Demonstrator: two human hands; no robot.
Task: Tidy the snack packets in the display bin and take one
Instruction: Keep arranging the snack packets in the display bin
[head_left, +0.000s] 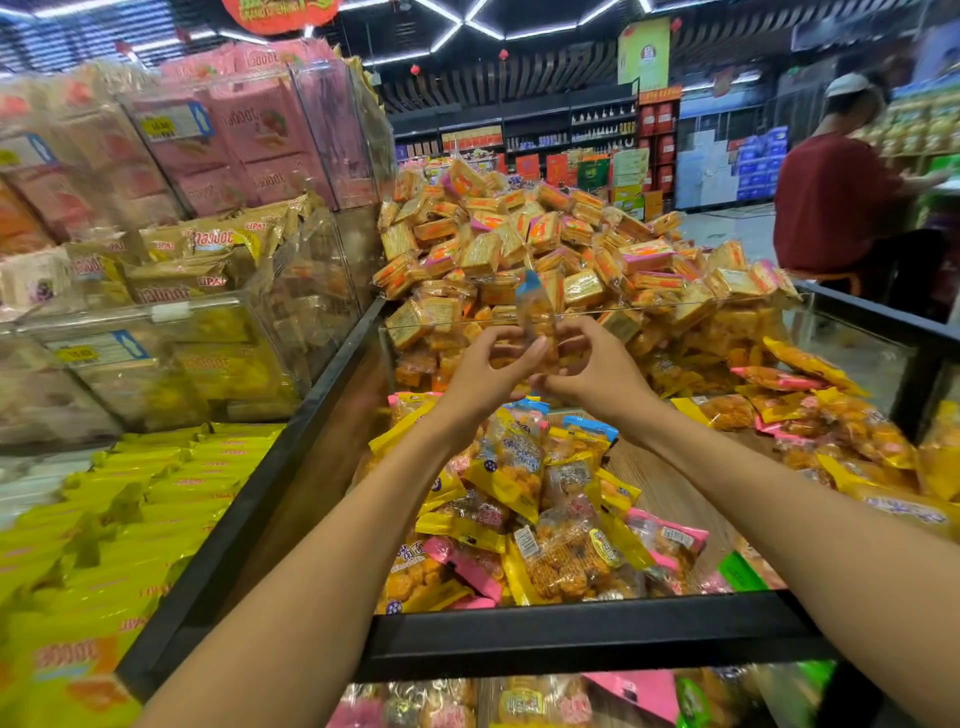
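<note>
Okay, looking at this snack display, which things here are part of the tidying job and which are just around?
Part of the job:
- left hand and right hand, both holding the blue-topped packet
- loose snack packets
- display bin

Just around:
- heap of square cracker packs
- clear bins of pink and yellow packs
- yellow packs
- person in red shirt

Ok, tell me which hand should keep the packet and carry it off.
Probably the left hand: its fingers wrap the blue-topped packet around the middle, while the right hand only pinches its lower edge.
</note>
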